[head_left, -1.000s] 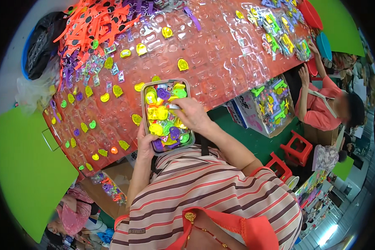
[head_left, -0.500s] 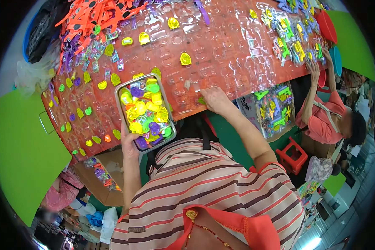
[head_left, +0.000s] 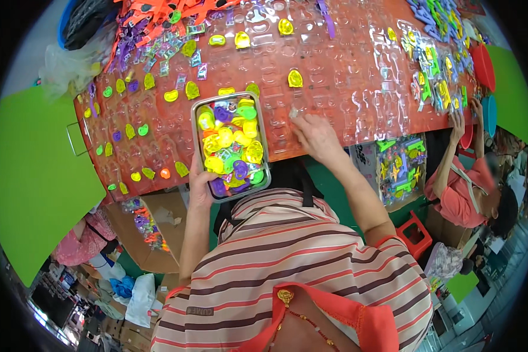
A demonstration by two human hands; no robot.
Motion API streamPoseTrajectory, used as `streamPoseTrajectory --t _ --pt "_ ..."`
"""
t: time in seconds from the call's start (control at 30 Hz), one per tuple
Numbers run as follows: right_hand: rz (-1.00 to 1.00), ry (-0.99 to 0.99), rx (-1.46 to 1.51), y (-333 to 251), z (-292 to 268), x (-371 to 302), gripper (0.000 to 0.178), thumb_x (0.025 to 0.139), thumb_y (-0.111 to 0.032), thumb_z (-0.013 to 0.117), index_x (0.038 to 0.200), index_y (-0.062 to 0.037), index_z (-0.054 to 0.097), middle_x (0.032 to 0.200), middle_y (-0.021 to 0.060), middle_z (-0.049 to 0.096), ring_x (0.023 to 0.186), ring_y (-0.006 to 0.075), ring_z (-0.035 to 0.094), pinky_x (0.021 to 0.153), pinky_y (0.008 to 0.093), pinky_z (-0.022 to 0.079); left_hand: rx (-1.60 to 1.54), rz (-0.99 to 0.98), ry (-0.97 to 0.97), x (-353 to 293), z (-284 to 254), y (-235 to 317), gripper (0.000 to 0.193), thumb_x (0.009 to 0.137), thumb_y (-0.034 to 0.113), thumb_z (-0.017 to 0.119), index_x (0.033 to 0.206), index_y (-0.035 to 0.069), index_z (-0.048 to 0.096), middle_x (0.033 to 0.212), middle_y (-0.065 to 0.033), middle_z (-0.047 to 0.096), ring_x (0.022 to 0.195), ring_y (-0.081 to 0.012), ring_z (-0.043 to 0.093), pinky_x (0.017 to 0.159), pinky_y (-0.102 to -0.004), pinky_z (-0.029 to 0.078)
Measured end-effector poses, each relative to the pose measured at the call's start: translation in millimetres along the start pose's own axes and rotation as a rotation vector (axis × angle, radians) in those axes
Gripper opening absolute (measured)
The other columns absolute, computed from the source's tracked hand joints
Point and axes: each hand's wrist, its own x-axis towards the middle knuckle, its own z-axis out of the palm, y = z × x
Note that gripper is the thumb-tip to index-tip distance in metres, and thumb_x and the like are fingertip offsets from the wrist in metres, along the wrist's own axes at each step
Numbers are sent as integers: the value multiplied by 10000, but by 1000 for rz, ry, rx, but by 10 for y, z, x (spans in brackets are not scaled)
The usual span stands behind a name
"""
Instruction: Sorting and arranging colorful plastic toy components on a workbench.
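Gripped by its left side, a clear rectangular plastic tub (head_left: pixel 264 141) full of small yellow, green, purple and orange plastic toys is in my left hand (head_left: pixel 200 185). The tub is over the near edge of the table. My right hand (head_left: pixel 318 139) is at the table's front edge to its right, with bent fingers low over the clear moulded blister sheets (head_left: pixel 328 76). Its fingertips are by a small whitish piece (head_left: pixel 293 113); whether they pinch anything is hidden. A yellow toy (head_left: pixel 295 78) lies in a sheet beyond that hand.
Orange-red straps (head_left: pixel 164 17) are heaped at the far left, beside small shiny packets (head_left: pixel 164 53). Loose toys dot the left sheets. On the right, a co-worker (head_left: pixel 466 193) reaches to the table near filled blisters, a red bowl (head_left: pixel 483 67) and a box of toys (head_left: pixel 402 167).
My right hand has shifted left across the sheets, towards the whitish piece. The green piece at its fingertips no longer shows. The view has shifted; my left hand still holds the tub.
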Motion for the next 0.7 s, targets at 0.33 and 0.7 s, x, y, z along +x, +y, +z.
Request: streamPoseTrajectory --t 0.33,0.7 --pt "-136 46 -32 -894 233 249 219 825 -132 650 1031 -59 664 923 93 581 922 275 585 834 427 424 9 73 -50 77 -126 -127 937 626 -55 573 1534 5 351 1434 -126 541 1295 -248 558 1099 -372 449" --pt "-179 -163 -310 -874 351 326 271 826 -142 617 1086 -72 644 899 82 609 875 254 614 822 417 416 40 32 -70 103 -195 -184 990 605 -44 617 1550 8 324 1479 -136 503 1348 -259 517 1143 -400 405"
